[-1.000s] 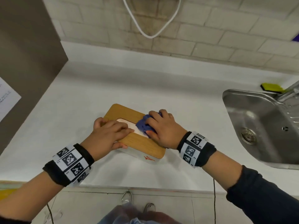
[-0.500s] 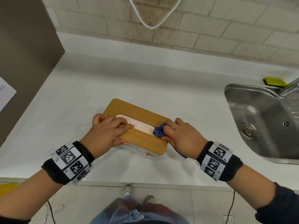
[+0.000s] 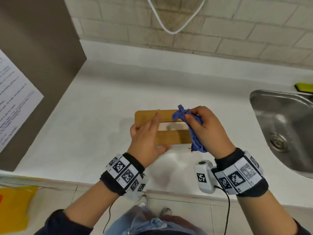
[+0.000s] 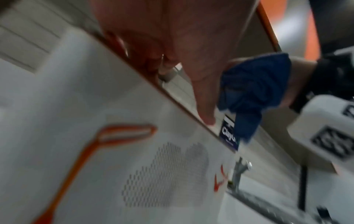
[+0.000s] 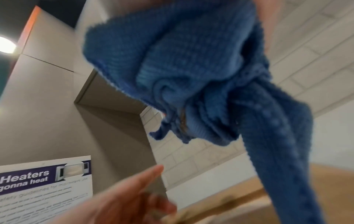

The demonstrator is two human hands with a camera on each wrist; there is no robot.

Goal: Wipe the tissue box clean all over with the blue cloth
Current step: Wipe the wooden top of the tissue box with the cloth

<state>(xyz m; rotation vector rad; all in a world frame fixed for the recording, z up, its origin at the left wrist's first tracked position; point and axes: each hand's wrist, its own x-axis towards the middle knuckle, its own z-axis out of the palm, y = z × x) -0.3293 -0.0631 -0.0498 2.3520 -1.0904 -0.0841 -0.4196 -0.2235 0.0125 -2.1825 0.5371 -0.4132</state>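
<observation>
The tissue box (image 3: pixel 172 138), white with a wooden slotted lid, lies flat on the white counter, its long side parallel to the front edge. My left hand (image 3: pixel 145 138) rests on its left part, fingers stretched over the lid and thumb against the near white side (image 4: pixel 134 151). My right hand (image 3: pixel 210 131) is raised above the box's right end and grips the bunched blue cloth (image 3: pixel 194 131), which hangs down over that end. The cloth (image 5: pixel 191 75) fills the right wrist view, with the lid (image 5: pixel 239 197) below it. The left wrist view is blurred.
A steel sink (image 3: pixel 271 106) is set into the counter at the right, a yellow-green sponge (image 3: pixel 304 86) behind it. A grey cabinet with a paper notice (image 3: pixel 15 102) stands at the left. A white cable (image 3: pixel 169 29) loops on the brick wall.
The box has turned from a slant to lie square with the counter edge. My right hand has lifted the cloth off the lid. My left-hand fingers have straightened.
</observation>
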